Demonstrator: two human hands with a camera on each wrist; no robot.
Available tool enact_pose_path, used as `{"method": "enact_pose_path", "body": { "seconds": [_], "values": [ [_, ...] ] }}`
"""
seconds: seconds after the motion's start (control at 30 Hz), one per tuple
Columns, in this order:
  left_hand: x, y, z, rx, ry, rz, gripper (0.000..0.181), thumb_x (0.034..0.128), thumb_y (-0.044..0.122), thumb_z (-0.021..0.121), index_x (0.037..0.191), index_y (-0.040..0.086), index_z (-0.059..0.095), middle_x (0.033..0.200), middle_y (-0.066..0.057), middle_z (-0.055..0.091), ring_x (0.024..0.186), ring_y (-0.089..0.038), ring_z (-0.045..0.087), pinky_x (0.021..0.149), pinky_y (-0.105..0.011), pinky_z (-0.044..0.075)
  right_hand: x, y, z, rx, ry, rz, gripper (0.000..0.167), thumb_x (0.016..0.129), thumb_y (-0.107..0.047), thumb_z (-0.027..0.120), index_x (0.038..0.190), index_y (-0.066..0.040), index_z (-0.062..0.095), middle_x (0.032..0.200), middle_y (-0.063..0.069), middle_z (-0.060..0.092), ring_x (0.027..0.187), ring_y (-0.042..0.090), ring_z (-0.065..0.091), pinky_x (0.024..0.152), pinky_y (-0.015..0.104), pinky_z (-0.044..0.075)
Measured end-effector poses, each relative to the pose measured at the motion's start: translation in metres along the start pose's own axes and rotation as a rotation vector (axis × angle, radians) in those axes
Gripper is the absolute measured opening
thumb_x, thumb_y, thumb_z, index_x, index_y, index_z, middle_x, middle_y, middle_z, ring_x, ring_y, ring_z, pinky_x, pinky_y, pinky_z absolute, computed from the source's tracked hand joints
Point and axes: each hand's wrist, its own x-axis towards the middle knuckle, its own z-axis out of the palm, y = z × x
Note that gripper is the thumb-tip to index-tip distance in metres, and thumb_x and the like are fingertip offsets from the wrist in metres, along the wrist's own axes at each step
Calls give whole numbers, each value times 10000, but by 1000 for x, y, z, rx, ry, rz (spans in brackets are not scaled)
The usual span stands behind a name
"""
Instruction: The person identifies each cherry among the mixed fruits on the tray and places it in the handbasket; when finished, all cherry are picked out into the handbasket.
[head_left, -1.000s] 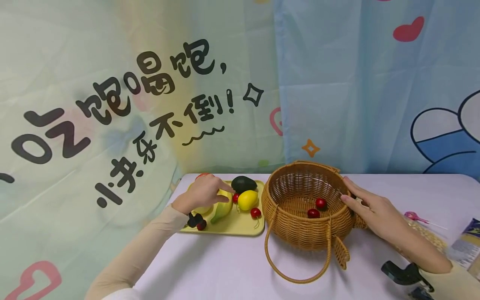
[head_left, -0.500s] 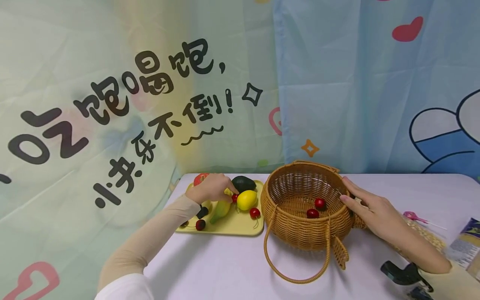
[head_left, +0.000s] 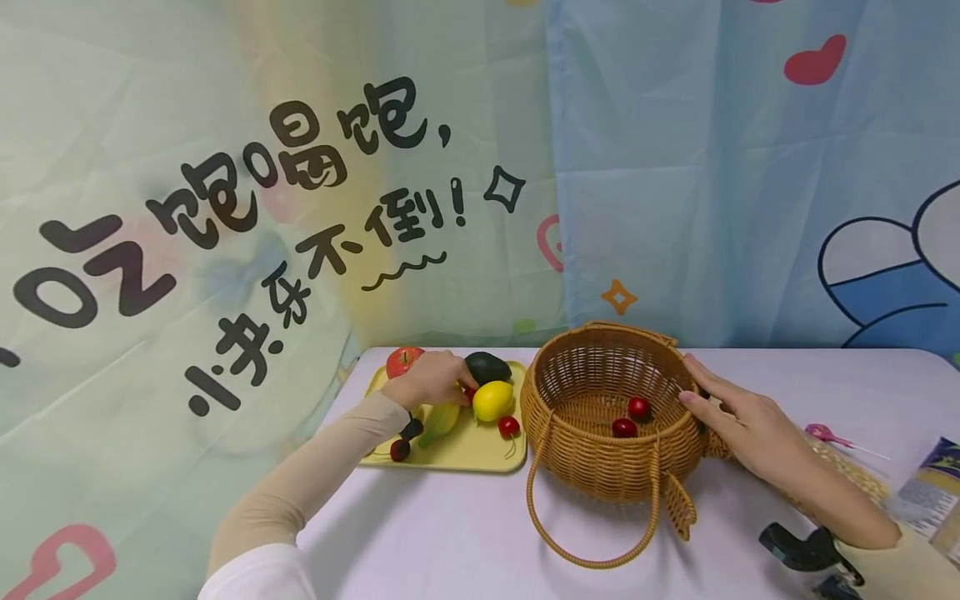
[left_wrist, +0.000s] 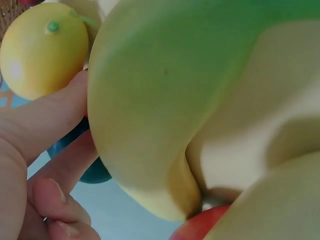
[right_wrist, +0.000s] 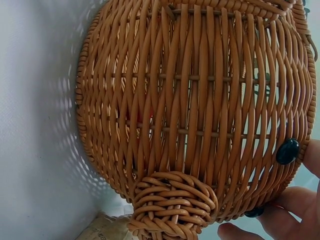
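My left hand (head_left: pixel 433 379) reaches over the yellow tray (head_left: pixel 480 458). Its thumb and index finger pinch a red cherry (head_left: pixel 469 394) between the dark green avocado (head_left: pixel 489 367) and the yellow lemon (head_left: pixel 493 402). In the left wrist view, a yellow-green banana (left_wrist: pixel 145 100) hides most of the cherry and the fingertips. Another red cherry (head_left: pixel 509 427) lies near the tray's right end. My right hand (head_left: pixel 757 429) rests on the right side of the wicker basket (head_left: pixel 607 467), its thumb and a straight finger touching the rim. Two red cherries, including one cherry (head_left: pixel 639 408), lie inside.
A red apple (head_left: pixel 403 361) and a dark cherry (head_left: pixel 400 450) are on the tray. The basket's handle (head_left: pixel 592 565) hangs down in front. Right of it lie a pink-headed stick (head_left: pixel 825 432) and printed packets (head_left: pixel 930 492). A printed curtain (head_left: pixel 675 208) hangs behind the table.
My left hand has moved right across the tray, and its fingers have closed on the cherry beside the lemon. The right hand has stayed on the basket.
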Motion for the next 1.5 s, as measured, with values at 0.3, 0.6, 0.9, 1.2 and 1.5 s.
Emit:
{"method": "enact_pose_path", "body": {
  "seconds": [0.3,0.6,0.9,1.2,1.5],
  "values": [
    [3,1,9,18,29,-43,215,872,348,820,1079,289,830,1030,74,805,871,-172,698,801,-363,590,0,0,1,9,-10,11,662,1083,-497,436,1644,-301,143,1684,175,232,1426,599,343,1025,788,318],
    [4,1,13,1,75,-64,237,852,361,833,1078,287,832,1039,70,806,883,-158,714,786,-354,596,0,1,-1,18,-7,18,659,1083,-504,433,1643,-319,139,1687,170,223,1430,603,332,1025,795,310],
    [5,4,10,18,69,-64,211,863,330,830,1067,274,834,1029,81,805,919,-155,718,808,-348,590,-1,0,-1,18,-9,20,662,1080,-509,438,1642,-317,147,1684,171,232,1429,597,340,1027,784,322],
    [-5,8,-4,-8,113,-118,260,859,318,834,1095,210,828,1070,32,804,985,-197,734,807,-380,599,-1,0,0,20,-3,8,656,1084,-498,433,1643,-309,147,1678,184,242,1421,602,346,1024,782,329],
    [-25,13,-35,51,260,-59,237,865,277,837,1093,215,827,1041,34,809,792,-174,736,552,-299,524,0,2,1,24,-8,5,657,1084,-494,437,1644,-297,155,1677,186,244,1421,600,350,1022,781,334]
  ]
}}
